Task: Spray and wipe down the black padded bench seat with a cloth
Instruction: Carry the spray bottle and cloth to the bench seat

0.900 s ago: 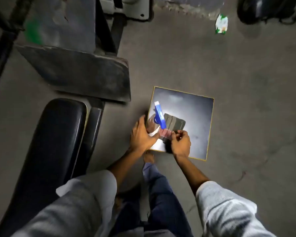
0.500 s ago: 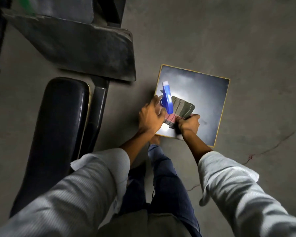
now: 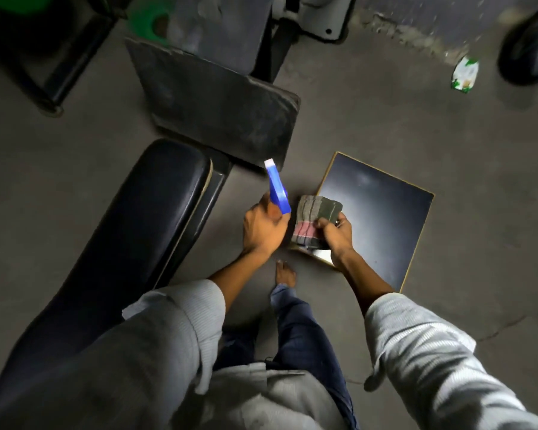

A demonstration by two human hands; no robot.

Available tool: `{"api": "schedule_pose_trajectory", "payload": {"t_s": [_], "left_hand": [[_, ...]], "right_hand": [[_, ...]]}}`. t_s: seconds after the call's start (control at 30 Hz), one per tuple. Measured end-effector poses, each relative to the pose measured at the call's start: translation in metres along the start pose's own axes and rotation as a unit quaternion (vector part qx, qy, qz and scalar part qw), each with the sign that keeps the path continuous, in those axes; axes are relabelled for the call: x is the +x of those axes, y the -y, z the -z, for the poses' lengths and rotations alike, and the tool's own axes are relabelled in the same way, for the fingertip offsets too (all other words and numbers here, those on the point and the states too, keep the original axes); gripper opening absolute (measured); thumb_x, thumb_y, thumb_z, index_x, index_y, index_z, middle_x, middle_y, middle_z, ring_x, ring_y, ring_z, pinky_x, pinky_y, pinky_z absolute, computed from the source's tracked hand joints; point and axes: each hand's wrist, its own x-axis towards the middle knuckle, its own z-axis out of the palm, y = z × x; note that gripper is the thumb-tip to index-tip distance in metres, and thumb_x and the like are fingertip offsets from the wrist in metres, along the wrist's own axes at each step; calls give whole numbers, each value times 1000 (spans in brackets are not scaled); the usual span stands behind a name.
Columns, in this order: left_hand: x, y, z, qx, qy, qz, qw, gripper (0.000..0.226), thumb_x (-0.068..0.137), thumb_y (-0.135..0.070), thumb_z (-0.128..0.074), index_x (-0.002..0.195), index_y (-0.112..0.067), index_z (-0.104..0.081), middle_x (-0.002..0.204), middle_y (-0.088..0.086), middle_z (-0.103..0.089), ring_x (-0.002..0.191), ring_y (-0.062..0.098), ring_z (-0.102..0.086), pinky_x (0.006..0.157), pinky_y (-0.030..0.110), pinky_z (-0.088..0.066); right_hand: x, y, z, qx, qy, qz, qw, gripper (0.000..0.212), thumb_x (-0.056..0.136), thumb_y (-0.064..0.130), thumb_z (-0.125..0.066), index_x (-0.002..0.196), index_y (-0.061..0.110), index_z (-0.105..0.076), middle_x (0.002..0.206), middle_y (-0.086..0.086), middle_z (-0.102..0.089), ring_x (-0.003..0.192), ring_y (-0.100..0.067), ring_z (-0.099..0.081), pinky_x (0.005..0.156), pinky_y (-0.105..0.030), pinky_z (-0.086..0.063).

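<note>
Bench seat: one black padded pad, lying at about 9 o'clock from the hands, long axis running from 7 o'clock near the person's left sleeve up to 1 o'clock, its rounded far end nearest the spray nozzle; surface looks dry and untouched, so judged that spraying has not begun; left hand: the nearer hand to the seat, fingers curled round the neck of the spray bottle, one bottle, blue trigger head pointing to 11 o'clock, bottle body hidden behind the hand; nozzle is just beside the seat's far right corner but not over the pad, so the coming move likely needs a swing toward 9 o'clock; cloth: one folded striped rag, pinched by the right hand, fingers closed on its lower edge, held above the floor; dark square board: one, flat on the floor at 3 o'clock from the hands; litter packet: one, at 1 o'clock, well apart.
</note>
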Motion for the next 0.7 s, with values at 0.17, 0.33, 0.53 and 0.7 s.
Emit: {"api": "schedule_pose_trajectory", "payload": {"t_s": [0.17,0.33,0.53,0.7], "left_hand": [[-36,57,72,-54,-58,61,995,38,96,-43,-70,115,-11,-70,105,16,-77,105,40,-71,87,41,-54],[-82,124,140,-105,-134,103,980,43,92,-45,-72,113,-7,-70,109,20,-75,107,41,-69,92,43,-55],[-136,212,217,-150,-219,212,941,40,92,-43,-76,106,-6,-71,105,23,-75,106,45,-69,88,46,-57],[-167,282,250,-185,-278,291,896,40,90,-45,-77,109,-10,-72,105,19,-76,105,43,-70,86,48,-59]], "right_hand": [[-68,9,-59,-66,72,49,994,30,102,-3,-62,124,17,-57,128,-13,-72,114,-31,-71,110,-48,-58],[-131,3,-135,-131,131,91,978,38,104,3,-65,139,13,-58,134,-9,-71,119,-30,-71,112,-46,-57],[-207,-26,-239,-188,218,137,948,37,97,-12,-61,131,4,-60,103,-7,-70,84,-17,-67,55,-17,-56],[-233,-67,-320,-265,275,144,913,40,92,-12,-69,131,-1,-68,115,-15,-75,100,-25,-70,59,-11,-58]]}}
